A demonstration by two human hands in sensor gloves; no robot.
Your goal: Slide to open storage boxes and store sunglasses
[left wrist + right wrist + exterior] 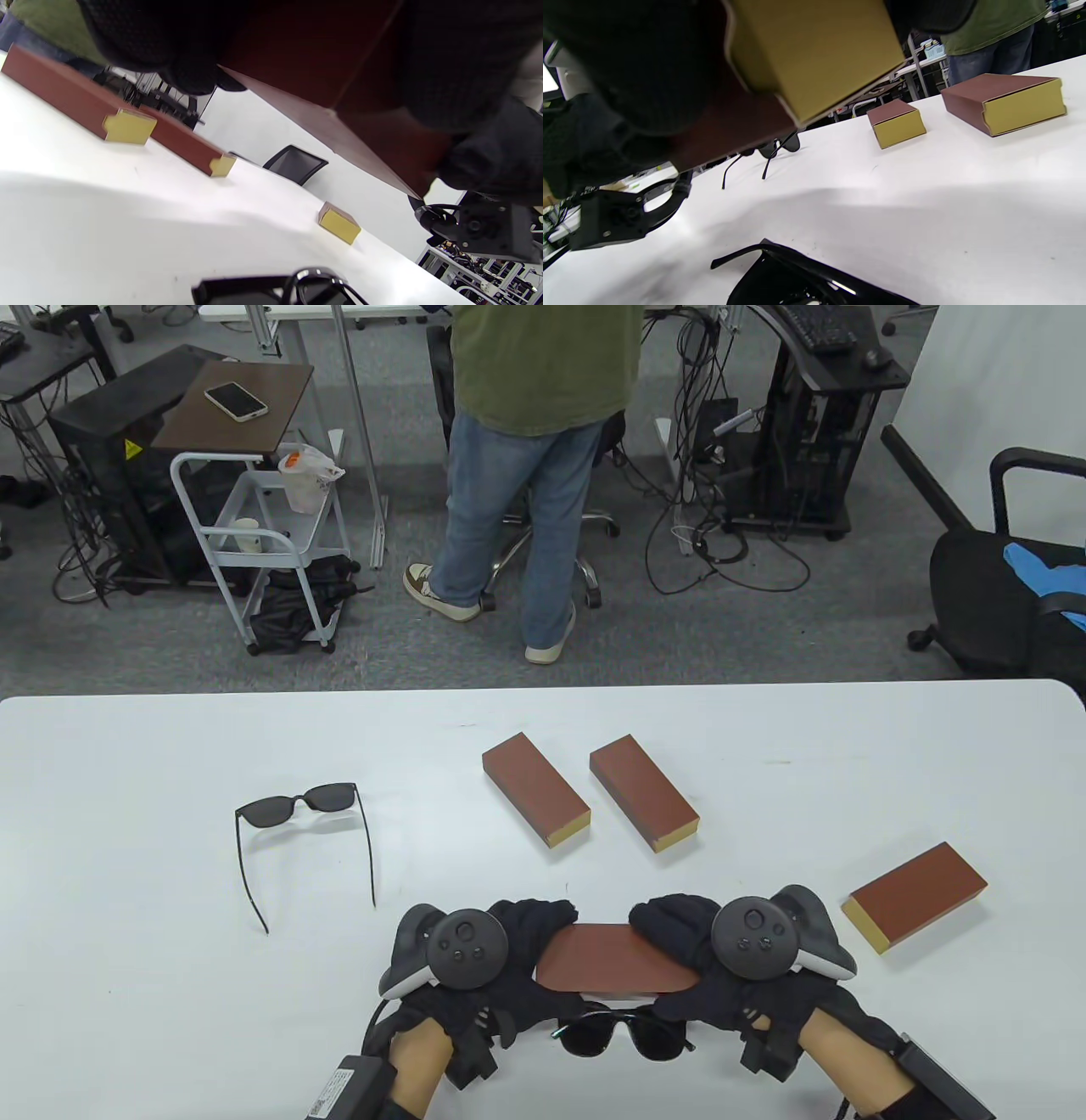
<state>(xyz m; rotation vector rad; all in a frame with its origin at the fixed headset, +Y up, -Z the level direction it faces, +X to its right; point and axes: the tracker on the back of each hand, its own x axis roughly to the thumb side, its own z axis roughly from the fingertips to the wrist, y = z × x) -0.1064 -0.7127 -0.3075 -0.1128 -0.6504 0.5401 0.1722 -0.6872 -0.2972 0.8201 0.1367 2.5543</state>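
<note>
Grip state: both hands are curled round one brown storage box (612, 959), held just above the desk (127, 984) at the bottom centre of the table view. The left hand (501, 959) is wrapped on the left end, the right hand (704, 950) on the right end. In the right wrist view the yellow inner tray end (814, 51) is seen at the right-hand end, seemingly flush or barely out; how far it has slid cannot be told.

Step judged: slide-open of this box, at its start. Next move likely calls for the sleeve to be pinned by one hand while the tray is pushed or pulled out along its long axis, far enough for glasses to be laid in.

Sunglasses: one folded pair (624, 1035) lies on the desk just below the held box, between the wrists. A second pair (297, 806), arms open, lies at centre left, well apart.

Around: three more closed boxes — two side by side at upper centre (534, 800) (643, 791), one at the right (915, 895). None in the sliding path. A standing person (543, 432) and office chairs are seen beyond the desk.

Risk: the folded pair sits right under the box and could be knocked if the box is lowered.
</note>
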